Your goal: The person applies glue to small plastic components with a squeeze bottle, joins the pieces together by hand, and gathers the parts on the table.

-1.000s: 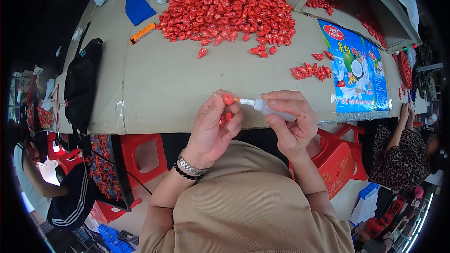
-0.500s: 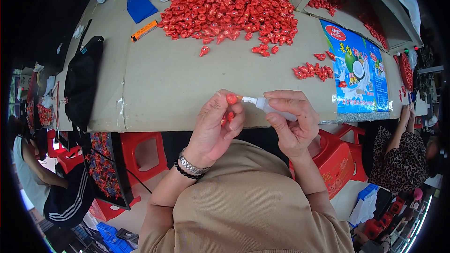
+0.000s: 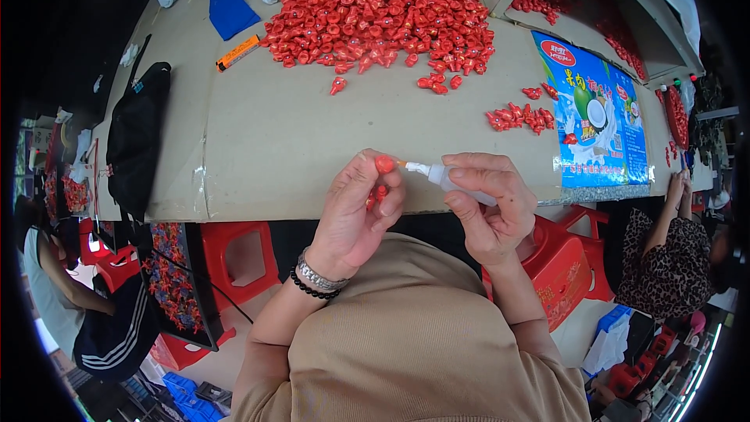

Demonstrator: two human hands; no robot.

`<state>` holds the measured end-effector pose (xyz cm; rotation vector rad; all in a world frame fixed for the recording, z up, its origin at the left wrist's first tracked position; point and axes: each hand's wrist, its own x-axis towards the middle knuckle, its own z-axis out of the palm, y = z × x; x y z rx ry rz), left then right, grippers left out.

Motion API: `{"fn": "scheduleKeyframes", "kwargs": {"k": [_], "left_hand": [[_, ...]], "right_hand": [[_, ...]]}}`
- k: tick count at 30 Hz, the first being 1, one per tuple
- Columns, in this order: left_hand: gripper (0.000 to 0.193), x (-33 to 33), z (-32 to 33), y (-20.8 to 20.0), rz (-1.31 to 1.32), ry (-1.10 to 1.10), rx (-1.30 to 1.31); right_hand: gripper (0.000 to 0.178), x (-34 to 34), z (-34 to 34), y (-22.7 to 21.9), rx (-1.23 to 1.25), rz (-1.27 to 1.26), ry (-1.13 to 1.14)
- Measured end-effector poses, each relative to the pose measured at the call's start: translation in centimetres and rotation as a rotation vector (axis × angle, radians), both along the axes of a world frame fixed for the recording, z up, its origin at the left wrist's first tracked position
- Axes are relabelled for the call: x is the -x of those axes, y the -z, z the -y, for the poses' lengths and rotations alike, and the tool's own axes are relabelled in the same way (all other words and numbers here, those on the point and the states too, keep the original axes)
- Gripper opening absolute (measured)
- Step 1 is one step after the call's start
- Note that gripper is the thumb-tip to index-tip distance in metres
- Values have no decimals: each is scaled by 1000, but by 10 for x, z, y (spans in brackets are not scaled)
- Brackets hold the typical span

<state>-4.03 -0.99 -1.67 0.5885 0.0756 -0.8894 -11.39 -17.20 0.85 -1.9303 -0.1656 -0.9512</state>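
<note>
Between the thumb and forefinger of my left hand (image 3: 359,191) I pinch a small red plastic piece (image 3: 384,164). More red pieces (image 3: 376,196) are tucked in the curled fingers of that hand. My right hand (image 3: 494,199) grips a small white squeeze bottle (image 3: 453,180), lying nearly level. Its thin nozzle (image 3: 416,167) points left, with the tip at or very close to the pinched piece; whether they touch I cannot tell. Both hands are over the near edge of the table. A big heap of red pieces (image 3: 383,16) lies farther back.
Small groups of red pieces (image 3: 522,117) lie at the right beside a blue printed sheet (image 3: 598,121). An orange marker-like stick (image 3: 238,53) and a blue cloth (image 3: 233,8) are at the far left. A black bag (image 3: 139,141) hangs at the left edge. People sit on both sides.
The bottle and my right hand have shifted very slightly right, away from the pinched piece. My left hand keeps its hold, almost unmoved.
</note>
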Motion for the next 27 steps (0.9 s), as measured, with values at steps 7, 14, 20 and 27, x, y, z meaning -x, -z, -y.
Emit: {"fn": "scheduleKeyframes", "kwargs": {"k": [7,14,20,27], "left_hand": [[24,0,-1,2,31,-1,38],[23,-2,-1,-4,141,-48,-67],[21,-2,0,-5,177,-46,-70],[21,-3,-2,-2,215,-40,-64]], "right_hand": [[16,1,0,-1,9,-25,-2],[17,4,-1,-5,-27,-1,6],[18,3,0,-4,-9,23,4],[17,3,0,-4,-10,3,10]]}}
